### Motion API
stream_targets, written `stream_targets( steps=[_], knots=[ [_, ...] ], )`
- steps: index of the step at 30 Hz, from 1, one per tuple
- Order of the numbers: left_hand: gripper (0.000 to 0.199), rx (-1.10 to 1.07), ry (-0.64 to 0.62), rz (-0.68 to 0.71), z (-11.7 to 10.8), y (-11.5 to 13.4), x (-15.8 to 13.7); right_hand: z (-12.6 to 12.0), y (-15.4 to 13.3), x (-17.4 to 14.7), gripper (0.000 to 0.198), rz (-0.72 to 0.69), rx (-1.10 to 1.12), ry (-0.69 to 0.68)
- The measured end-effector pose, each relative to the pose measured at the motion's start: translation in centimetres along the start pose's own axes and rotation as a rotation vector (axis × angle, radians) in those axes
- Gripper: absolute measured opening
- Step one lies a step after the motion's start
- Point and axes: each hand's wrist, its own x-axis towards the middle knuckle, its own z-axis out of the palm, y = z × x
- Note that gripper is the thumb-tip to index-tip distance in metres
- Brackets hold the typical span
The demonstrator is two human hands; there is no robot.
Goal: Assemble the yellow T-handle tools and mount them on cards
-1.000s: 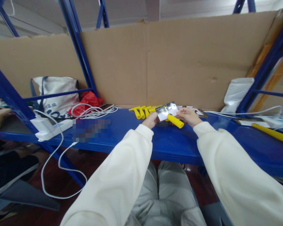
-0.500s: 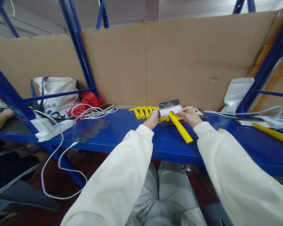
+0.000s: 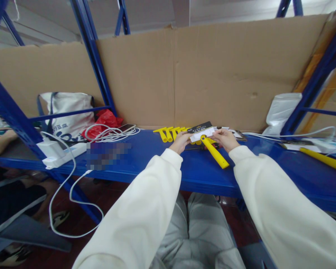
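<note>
A black-and-white printed card [image 3: 200, 129], possibly a small packet, is held between both hands over the blue table. My left hand [image 3: 180, 142] is closed on its left edge. At the right edge, the fingers of my right hand [image 3: 226, 139] pinch it. A yellow tapered handle [image 3: 217, 155] overlaps the card's lower edge and slants down to the right; whether it is attached or held by hidden fingers, I cannot tell. Several yellow T-shaped pieces [image 3: 168, 134] lie in a row behind my left hand. More yellow pieces are partly hidden beneath the card.
A coiled white cable [image 3: 109, 133], a red plastic bag [image 3: 106, 118] and a white power strip [image 3: 63, 155] occupy the left. To the right lie a yellow bar [image 3: 323, 160] and a white pouch [image 3: 282, 112]. Cardboard [image 3: 218, 71] walls the back. Another person's hand [image 3: 7, 136] shows far left.
The card has tilted, so its black part looks narrower and its right end sits higher. Both hands have shifted only slightly. The yellow handle stays in nearly the same place.
</note>
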Motion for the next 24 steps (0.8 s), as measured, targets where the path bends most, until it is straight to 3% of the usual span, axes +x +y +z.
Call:
stream_targets(
  steps=[9, 13, 17, 24],
  knots=[
    [0.051, 0.030, 0.125, -0.012, 0.4, 0.7, -0.9, 0.0, -0.5, -0.5, 0.033, -0.007, -0.145, 0.039],
    [0.053, 0.027, 0.179, -0.001, 0.5, 1.0, -1.1, 0.0, -1.0, -0.7, 0.031, 0.002, -0.317, 0.041],
    [0.051, 0.032, 0.195, 0.003, 0.5, 1.0, -1.3, 0.4, -1.1, -1.1, 0.028, -0.037, -0.453, -0.128],
    [0.046, 0.019, 0.189, 0.009, 0.7, 1.1, -1.9, 0.4, 0.0, -1.2, 0.043, -0.188, -0.449, -0.413]
  ],
)
